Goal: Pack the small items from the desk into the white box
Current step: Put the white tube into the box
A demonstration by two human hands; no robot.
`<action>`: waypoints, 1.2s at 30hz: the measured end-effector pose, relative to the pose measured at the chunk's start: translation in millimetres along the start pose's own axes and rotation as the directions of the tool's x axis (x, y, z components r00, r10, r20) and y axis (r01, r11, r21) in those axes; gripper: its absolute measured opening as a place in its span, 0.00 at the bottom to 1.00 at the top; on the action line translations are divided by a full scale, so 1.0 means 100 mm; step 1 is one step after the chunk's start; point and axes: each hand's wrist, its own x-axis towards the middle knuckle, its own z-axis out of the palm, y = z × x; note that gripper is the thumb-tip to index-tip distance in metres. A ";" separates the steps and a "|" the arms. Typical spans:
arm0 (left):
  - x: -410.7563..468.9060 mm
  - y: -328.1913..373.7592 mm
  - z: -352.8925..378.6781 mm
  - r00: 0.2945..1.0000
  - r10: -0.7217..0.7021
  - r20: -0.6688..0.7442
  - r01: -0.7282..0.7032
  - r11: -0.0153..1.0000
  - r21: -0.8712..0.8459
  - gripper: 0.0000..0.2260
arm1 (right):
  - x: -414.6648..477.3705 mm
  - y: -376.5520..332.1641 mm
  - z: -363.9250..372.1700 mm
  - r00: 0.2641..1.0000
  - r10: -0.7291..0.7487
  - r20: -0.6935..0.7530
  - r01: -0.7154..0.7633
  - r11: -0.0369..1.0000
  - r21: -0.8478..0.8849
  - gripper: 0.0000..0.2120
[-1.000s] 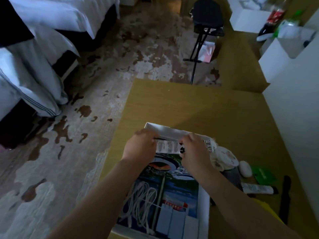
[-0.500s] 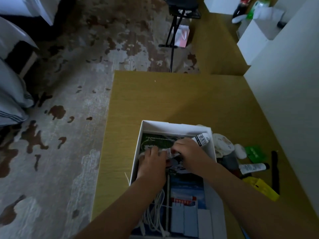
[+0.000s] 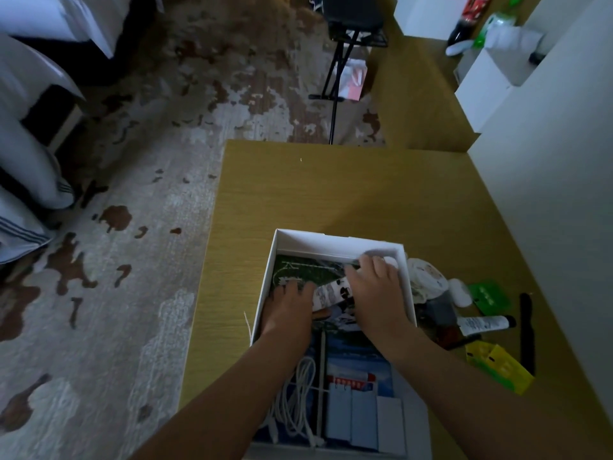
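The white box (image 3: 331, 239) stands open on the yellow-brown desk (image 3: 331, 187), near its front. Both my hands are inside its far half. My right hand (image 3: 374, 287) lies over a white printed tube (image 3: 331, 293) that runs slantwise toward the box's far right corner. My left hand (image 3: 288, 307) grips the tube's near end, fingers bent down on a green and blue printed sheet (image 3: 298, 270). A coiled white cable (image 3: 295, 403) and small white packs (image 3: 351, 416) lie in the near half.
Right of the box lie a round white item (image 3: 428, 277), a small white oval (image 3: 461, 293), a green packet (image 3: 487, 293), a black-capped white tube (image 3: 484, 323), a yellow packet (image 3: 497, 366) and a black strip (image 3: 525, 330). A white wall (image 3: 547, 194) borders the desk's right side.
Both hands have brought the printed tube down from the box's far rim into the box. My view has tilted down toward the desk.
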 end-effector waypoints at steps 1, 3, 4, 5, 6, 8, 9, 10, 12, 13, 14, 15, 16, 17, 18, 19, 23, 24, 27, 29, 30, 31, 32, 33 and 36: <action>-0.01 0.01 0.00 1.000 -0.005 0.005 0.005 1.000 0.016 0.32 | -0.03 0.00 -0.02 0.999 0.049 0.010 -0.048 0.999 -0.023 0.16; -0.04 0.00 0.00 1.000 -0.023 0.012 0.023 1.000 0.002 0.31 | -0.03 0.02 0.00 1.000 0.020 0.003 -0.020 1.000 0.004 0.17; -0.06 0.00 0.00 0.999 -0.031 0.020 0.032 0.999 -0.029 0.30 | -0.01 0.03 0.01 1.000 -0.018 -0.015 0.019 0.999 0.037 0.18; -0.07 -0.01 0.00 0.999 -0.036 0.029 0.037 0.997 -0.062 0.29 | 0.00 0.03 0.00 0.998 -0.055 -0.018 0.056 0.996 0.067 0.19; -0.09 -0.02 -0.01 0.999 -0.036 0.031 0.038 0.995 -0.091 0.27 | 0.02 0.02 -0.01 0.996 -0.088 -0.011 0.089 0.992 0.094 0.20; -0.11 -0.04 -0.02 0.999 -0.042 -0.008 0.040 0.982 -0.185 0.24 | 0.05 0.02 -0.03 0.990 -0.138 -0.011 0.137 0.974 0.181 0.23; -0.12 -0.04 -0.04 0.998 -0.056 -0.033 0.045 0.966 -0.255 0.21 | 0.06 0.02 -0.05 0.988 -0.152 -0.024 0.153 0.963 0.223 0.24; -0.12 -0.03 -0.06 0.996 -0.072 -0.047 0.053 0.945 -0.324 0.20 | 0.06 0.03 -0.08 0.984 -0.169 -0.055 0.178 0.951 0.252 0.25; -0.13 -0.02 -0.10 0.995 -0.093 -0.022 0.075 0.902 -0.425 0.20 | 0.04 0.02 -0.13 0.964 -0.202 -0.172 0.242 0.935 0.259 0.25; -0.13 -0.03 -0.11 0.996 -0.089 0.002 0.080 0.885 -0.459 0.19 | 0.04 0.02 -0.15 0.954 -0.211 -0.214 0.263 0.931 0.253 0.23; -0.13 -0.03 -0.12 0.997 -0.074 0.024 0.077 0.878 -0.473 0.18 | 0.03 0.03 -0.17 0.945 -0.219 -0.241 0.279 0.927 0.252 0.21; -0.14 -0.04 -0.11 0.998 -0.053 0.043 0.066 0.883 -0.464 0.17 | 0.03 0.03 -0.19 0.946 -0.229 -0.231 0.286 0.924 0.255 0.19; -0.15 -0.04 -0.10 0.998 -0.032 0.062 0.056 0.899 -0.435 0.18 | 0.03 0.05 -0.20 0.952 -0.240 -0.188 0.284 0.924 0.255 0.16; -0.15 -0.04 -0.09 0.997 -0.015 0.079 0.046 0.915 -0.400 0.19 | 0.02 0.07 -0.20 0.961 -0.256 -0.102 0.273 0.932 0.240 0.14; -0.16 -0.03 -0.08 0.995 -0.006 0.097 0.041 0.931 -0.363 0.21 | 0.02 0.10 -0.19 0.959 -0.282 -0.016 0.279 0.938 0.208 0.12; -0.16 -0.02 -0.06 0.994 -0.002 0.110 0.038 0.944 -0.328 0.22 | 0.00 0.13 -0.17 0.949 -0.313 0.046 0.300 0.937 0.181 0.11; -0.15 0.07 -0.07 0.992 -0.005 0.129 0.031 0.979 -0.201 0.21 | -0.12 0.18 -0.07 0.934 -0.333 0.131 0.312 0.937 0.160 0.14; -0.13 0.09 -0.09 0.992 -0.013 0.124 0.036 0.982 -0.187 0.19 | -0.13 0.18 -0.06 0.942 -0.316 0.114 0.298 0.943 0.150 0.15; -0.04 0.14 -0.17 0.997 -0.030 0.073 0.042 0.985 -0.169 0.13 | -0.11 0.19 -0.05 0.974 -0.227 0.026 0.220 0.962 0.161 0.17; 0.01 0.15 -0.21 0.997 -0.026 0.070 0.038 0.982 -0.187 0.13 | -0.11 0.20 -0.03 0.980 -0.200 0.004 0.197 0.967 0.164 0.23; 0.03 0.15 -0.22 0.997 -0.024 0.069 0.036 0.981 -0.193 0.14 | -0.12 0.21 -0.02 0.979 -0.202 0.003 0.199 0.967 0.156 0.26; 0.05 0.14 -0.22 0.998 -0.024 0.057 0.035 0.980 -0.198 0.15 | -0.12 0.21 0.00 0.978 -0.209 0.004 0.206 0.967 0.148 0.28; 0.06 0.14 -0.23 0.999 -0.028 0.035 0.035 0.978 -0.206 0.15 | -0.13 0.20 0.00 0.978 -0.210 0.004 0.207 0.968 0.143 0.30; 0.07 0.14 -0.23 0.999 -0.034 0.000 0.033 0.976 -0.214 0.16 | -0.12 0.20 0.00 0.979 -0.203 -0.005 0.202 0.969 0.145 0.31; 0.12 0.13 -0.24 0.994 -0.034 -0.106 0.010 0.974 -0.226 0.22 | -0.12 0.19 -0.04 0.985 -0.150 -0.086 0.163 0.970 0.181 0.28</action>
